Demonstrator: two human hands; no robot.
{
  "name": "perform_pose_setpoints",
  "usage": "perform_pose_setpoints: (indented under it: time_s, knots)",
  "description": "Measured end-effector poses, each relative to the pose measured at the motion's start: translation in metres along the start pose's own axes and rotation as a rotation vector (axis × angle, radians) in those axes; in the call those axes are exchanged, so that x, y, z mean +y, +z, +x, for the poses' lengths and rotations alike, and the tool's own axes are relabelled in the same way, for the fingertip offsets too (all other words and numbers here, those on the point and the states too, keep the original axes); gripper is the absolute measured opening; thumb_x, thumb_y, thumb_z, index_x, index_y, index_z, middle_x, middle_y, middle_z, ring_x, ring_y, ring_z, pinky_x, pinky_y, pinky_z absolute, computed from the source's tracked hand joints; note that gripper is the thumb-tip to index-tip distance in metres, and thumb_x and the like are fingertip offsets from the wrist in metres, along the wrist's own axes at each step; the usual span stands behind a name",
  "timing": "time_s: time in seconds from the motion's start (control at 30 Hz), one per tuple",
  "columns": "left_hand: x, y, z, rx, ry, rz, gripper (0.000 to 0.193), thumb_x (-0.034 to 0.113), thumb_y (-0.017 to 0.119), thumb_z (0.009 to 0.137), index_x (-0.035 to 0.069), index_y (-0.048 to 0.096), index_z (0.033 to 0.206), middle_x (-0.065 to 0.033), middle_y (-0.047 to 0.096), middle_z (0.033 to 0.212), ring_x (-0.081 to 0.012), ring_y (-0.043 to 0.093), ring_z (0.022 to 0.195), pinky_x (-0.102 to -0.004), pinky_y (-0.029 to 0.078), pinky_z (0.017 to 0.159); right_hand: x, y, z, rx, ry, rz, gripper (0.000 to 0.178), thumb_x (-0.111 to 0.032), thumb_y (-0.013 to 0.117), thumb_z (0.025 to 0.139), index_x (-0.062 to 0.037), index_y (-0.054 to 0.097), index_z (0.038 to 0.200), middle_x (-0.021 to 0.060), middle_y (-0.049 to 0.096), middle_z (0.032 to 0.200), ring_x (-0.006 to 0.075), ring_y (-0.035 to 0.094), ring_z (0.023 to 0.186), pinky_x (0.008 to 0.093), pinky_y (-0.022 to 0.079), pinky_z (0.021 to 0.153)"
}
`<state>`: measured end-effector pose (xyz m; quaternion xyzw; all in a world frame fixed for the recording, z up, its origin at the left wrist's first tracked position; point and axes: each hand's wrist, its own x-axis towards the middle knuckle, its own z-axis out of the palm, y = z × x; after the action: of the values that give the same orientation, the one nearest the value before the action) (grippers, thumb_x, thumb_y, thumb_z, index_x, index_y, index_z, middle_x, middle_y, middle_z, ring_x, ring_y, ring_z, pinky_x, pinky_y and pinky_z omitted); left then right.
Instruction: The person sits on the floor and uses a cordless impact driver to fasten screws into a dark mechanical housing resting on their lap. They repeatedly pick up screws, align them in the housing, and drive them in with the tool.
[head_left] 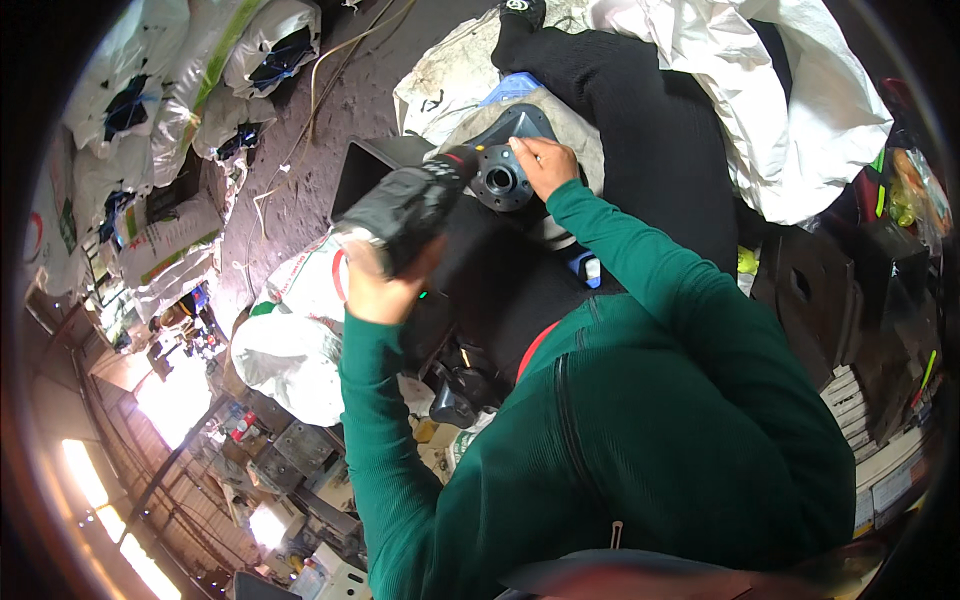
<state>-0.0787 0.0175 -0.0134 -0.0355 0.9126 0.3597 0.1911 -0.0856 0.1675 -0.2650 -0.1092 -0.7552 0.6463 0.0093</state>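
Observation:
My left hand (388,285) is wrapped round the grip of a black cordless drill (402,208), which is slightly smeared by motion. The drill's front end reaches up and right to the edge of a dark grey round flange (503,190) with a centre hole and a ring of small holes. Whether the bit touches the flange I cannot tell. Closed on the flange's right upper edge is my right hand (546,166), thumb and fingers pinching it. Behind the flange lies a similar grey plastic piece (522,122) on a pale sack.
A black open box (370,165) stands left of the flange. Several filled white sacks (215,75) crowd the upper left, and a large white sack (770,110) lies at the upper right. Dark panels (810,285) are stacked at the right. A cable (318,85) crosses the floor.

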Motion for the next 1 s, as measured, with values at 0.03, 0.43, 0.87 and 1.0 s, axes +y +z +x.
perform_pose_setpoints:
  time_s: [0.03,0.43,0.87,1.0]
  knots:
    - [0.003,-0.009,-0.016,0.015,-0.181,-0.063,0.033,0.006,0.072,0.074,0.002,0.063,0.106,-0.0078,0.065,0.101,-0.0197,0.062,0.092,-0.0321,0.049,0.083,0.000,-0.001,0.001,0.012,-0.024,-0.009,0.029,-0.027,0.055,0.092,-0.0015,0.069,0.091,0.0143,0.068,0.084,0.0235,0.066,0.076,0.0325,0.049,0.069]
    - [-0.022,0.033,-0.111,0.130,0.412,0.280,0.041,0.011,0.073,0.070,0.001,0.060,0.108,-0.0123,0.065,0.099,-0.0287,0.064,0.090,-0.0361,0.050,0.081,-0.050,-0.076,-0.024,-0.471,0.827,1.313,0.040,-0.013,0.041,0.089,0.0027,0.049,0.125,0.0036,0.060,0.090,0.0148,0.058,0.078,0.0278,0.048,0.068]
    - [-0.028,0.032,-0.133,0.094,0.282,0.203,0.045,0.008,0.073,0.070,0.003,0.059,0.112,-0.0120,0.063,0.107,-0.0278,0.062,0.098,-0.0366,0.049,0.087,-0.092,-0.068,-0.058,-0.597,0.943,1.407,0.034,-0.005,0.051,0.089,-0.0042,0.052,0.123,0.0097,0.061,0.115,0.0232,0.059,0.108,0.0398,0.052,0.087]
    - [-0.032,0.031,-0.136,0.098,0.220,0.169,0.046,0.008,0.073,0.068,0.005,0.060,0.111,-0.0121,0.062,0.110,-0.0294,0.061,0.102,-0.0372,0.048,0.090,-0.093,-0.065,-0.060,-0.590,0.963,1.413,0.031,-0.005,0.051,0.090,-0.0047,0.052,0.121,0.0087,0.061,0.114,0.0217,0.060,0.107,0.0392,0.052,0.086]
